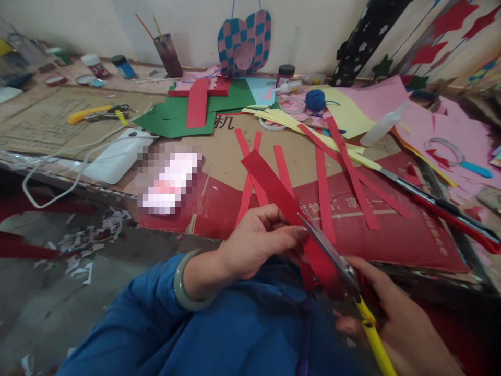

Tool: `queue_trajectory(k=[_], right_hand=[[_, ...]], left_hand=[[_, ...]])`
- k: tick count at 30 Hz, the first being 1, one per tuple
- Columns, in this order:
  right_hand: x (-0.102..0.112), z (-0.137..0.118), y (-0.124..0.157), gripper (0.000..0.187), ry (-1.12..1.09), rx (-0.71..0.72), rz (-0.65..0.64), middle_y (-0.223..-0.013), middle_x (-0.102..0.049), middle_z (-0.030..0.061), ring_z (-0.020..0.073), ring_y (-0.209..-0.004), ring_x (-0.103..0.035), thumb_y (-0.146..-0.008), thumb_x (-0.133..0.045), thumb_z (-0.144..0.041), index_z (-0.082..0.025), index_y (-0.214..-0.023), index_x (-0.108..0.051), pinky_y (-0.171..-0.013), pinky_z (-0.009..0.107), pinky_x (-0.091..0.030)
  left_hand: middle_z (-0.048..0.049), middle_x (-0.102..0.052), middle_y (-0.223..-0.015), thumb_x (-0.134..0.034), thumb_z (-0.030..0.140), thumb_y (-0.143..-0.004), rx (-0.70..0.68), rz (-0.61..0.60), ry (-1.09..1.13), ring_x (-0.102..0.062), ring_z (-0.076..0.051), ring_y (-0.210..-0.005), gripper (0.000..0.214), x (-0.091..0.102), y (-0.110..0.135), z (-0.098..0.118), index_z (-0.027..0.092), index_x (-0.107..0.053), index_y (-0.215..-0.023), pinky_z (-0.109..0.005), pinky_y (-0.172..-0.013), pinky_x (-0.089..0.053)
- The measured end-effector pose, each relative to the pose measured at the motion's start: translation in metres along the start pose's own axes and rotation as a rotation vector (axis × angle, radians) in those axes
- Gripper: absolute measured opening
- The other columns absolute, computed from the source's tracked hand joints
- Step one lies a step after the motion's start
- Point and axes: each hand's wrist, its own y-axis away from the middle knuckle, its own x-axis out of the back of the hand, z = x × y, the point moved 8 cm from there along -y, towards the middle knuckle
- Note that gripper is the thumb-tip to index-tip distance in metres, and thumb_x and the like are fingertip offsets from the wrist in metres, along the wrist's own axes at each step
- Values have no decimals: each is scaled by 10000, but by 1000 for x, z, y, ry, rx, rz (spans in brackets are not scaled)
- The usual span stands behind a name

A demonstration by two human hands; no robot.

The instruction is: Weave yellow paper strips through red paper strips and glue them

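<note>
My left hand (258, 243), a pale bangle on its wrist, pinches a wide red paper strip (287, 203) between thumb and fingers. My right hand (399, 324) grips yellow-handled scissors (336, 263), and their steel blades lie across the strip just beyond my left thumb. The blades' far side and the lower end of the strip are partly hidden by my hands and the paper. Several narrower red paper strips (324, 193) lie loose on the cardboard beyond my hands. My blue sleeve (152, 292) fills the lower middle.
A large cardboard sheet (223, 156) and red printed card (391, 240) cover the bench, with green paper (172, 117), a blue yarn ball (315, 100), a glue bottle (383, 125), and a red-handled craft knife (442, 203). A pixelated object (172, 183) lies nearby. Paper scraps (90, 240) litter the floor.
</note>
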Motion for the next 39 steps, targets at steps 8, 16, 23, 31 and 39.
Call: queue_trajectory(k=[8,16,23,31,39], right_hand=[[-5,2,2,596,38,-35,-21,-884,-758,28,200,-667,-720,-733,-714,-497,-274,-1275,-603,-532,236,-567],[-5,-6,-2,495,33,-62,-1,-844,-752,27,204,-647,-713,-747,-658,-505,-257,-1176,-649,-541,262,-561],[-11,5,-1,491,-16,-171,-91,-651,-708,-32,157,-474,-645,-727,-676,-456,-265,-1179,-650,-418,219,-489],[-9,5,-1,459,-2,-198,-73,-709,-739,-22,165,-533,-679,-719,-676,-419,-276,-1155,-658,-442,208,-503],[-11,5,-3,499,12,-145,-55,-805,-752,20,200,-600,-701,-720,-687,-498,-269,-1163,-663,-502,252,-548]], left_hand=[[13,-671,-617,-922,386,-607,-19,-23,12,-620,-68,-510,387,2,2,-2,123,-682,-761,-150,-501,-546],[32,-618,-583,-901,408,-640,-30,-23,-22,-592,-68,-502,381,5,3,-2,129,-674,-764,-161,-503,-533],[31,-657,-609,-877,336,-696,-48,-43,9,-633,-72,-522,293,8,3,-3,133,-689,-797,-155,-519,-565],[16,-700,-648,-869,288,-708,-49,-34,16,-669,-78,-547,256,9,3,2,133,-710,-834,-149,-555,-583],[15,-713,-662,-880,306,-686,-71,38,10,-673,-99,-527,273,15,5,11,137,-706,-812,-181,-511,-596]])
